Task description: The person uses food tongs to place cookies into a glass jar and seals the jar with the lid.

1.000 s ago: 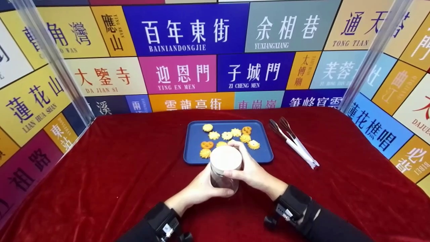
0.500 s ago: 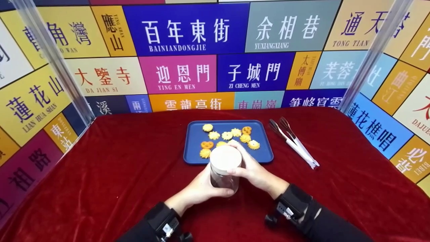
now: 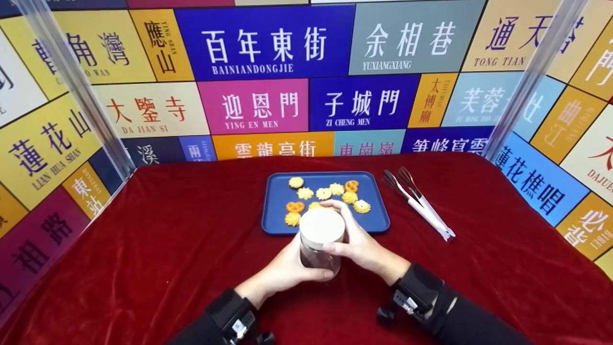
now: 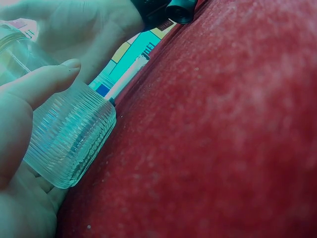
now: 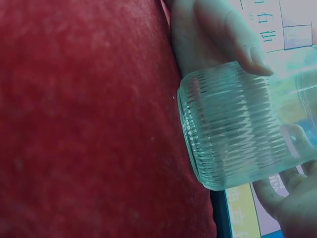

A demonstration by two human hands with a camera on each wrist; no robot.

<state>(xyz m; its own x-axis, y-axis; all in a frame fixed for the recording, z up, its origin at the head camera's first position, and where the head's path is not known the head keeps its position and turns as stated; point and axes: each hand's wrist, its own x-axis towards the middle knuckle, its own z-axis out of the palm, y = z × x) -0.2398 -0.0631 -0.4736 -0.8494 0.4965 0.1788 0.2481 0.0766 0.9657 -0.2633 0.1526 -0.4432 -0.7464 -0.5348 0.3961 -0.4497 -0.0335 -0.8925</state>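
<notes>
A ribbed clear glass jar [image 5: 233, 129] stands upright on the red cloth, capped by a round whitish lid [image 3: 322, 225]. My left hand [image 3: 287, 268] wraps around the jar's lower body, its thumb [image 4: 49, 82] lying across the front. Higher up, my right hand [image 3: 359, 242] grips the lid's right side, thumb in front and fingers behind. Just beyond the jar is a blue tray [image 3: 278, 179] bearing several pale flower-shaped cookies [image 3: 323, 193] and pretzel-shaped ones [image 3: 295, 206]. Part of the tray's near side is hidden by the jar and right hand.
White-handled tongs [image 3: 421, 206] lie to the right of the tray. Red velvet cloth [image 3: 191, 230] covers the table. Behind it rises a wall of colourful lettered panels [image 3: 268, 43], with clear upright posts [image 3: 86, 91] at the corners.
My right hand's fingers and thumb have shifted slightly around the lid. The left hand, jar, tray and tongs stay where they were.
</notes>
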